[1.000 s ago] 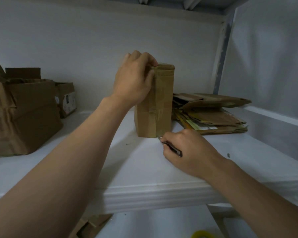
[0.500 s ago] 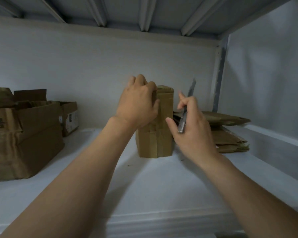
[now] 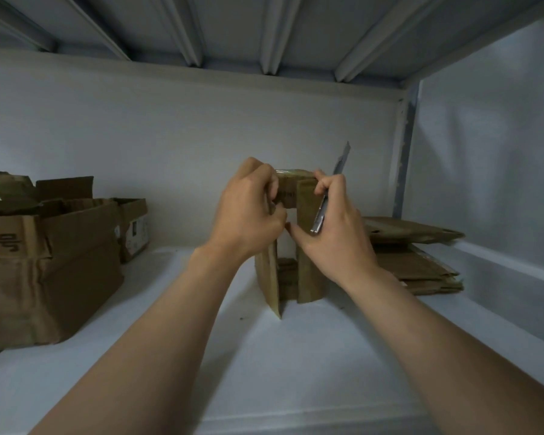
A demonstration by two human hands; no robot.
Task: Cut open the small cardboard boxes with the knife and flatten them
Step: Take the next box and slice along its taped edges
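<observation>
Small cardboard box stands on end mid-shelf, on the white shelf board. The side facing the camera is split down the middle, with two long flaps spread apart and the interior visible between them. The top end looks glossy, probably taped and not yet cut.

Left hand is clenched on the upper edge of the left flap, fingers curled over it. Right hand grasps two things at once: fingertips pinch the top of the right flap, and the knife is tucked along the fingers. Its blade is out, pointing up and away toward the back wall.

Read: cutting on this side is done and the flaps are being pulled open ahead of flattening.

Risks:
- Shared grip on knife and flap means neither is held firmly. If the flap gives suddenly, the knife can slip or swing.
- The exposed blade is close to the left knuckles, and a jerk inward puts it across them.
- If the top tape holds, forcing it tears the board or tips the box, which has a narrow footprint.

Around it: a stack of flattened cardboard lies just right of the box. A large open carton with a smaller one behind it sits well to the left.
</observation>
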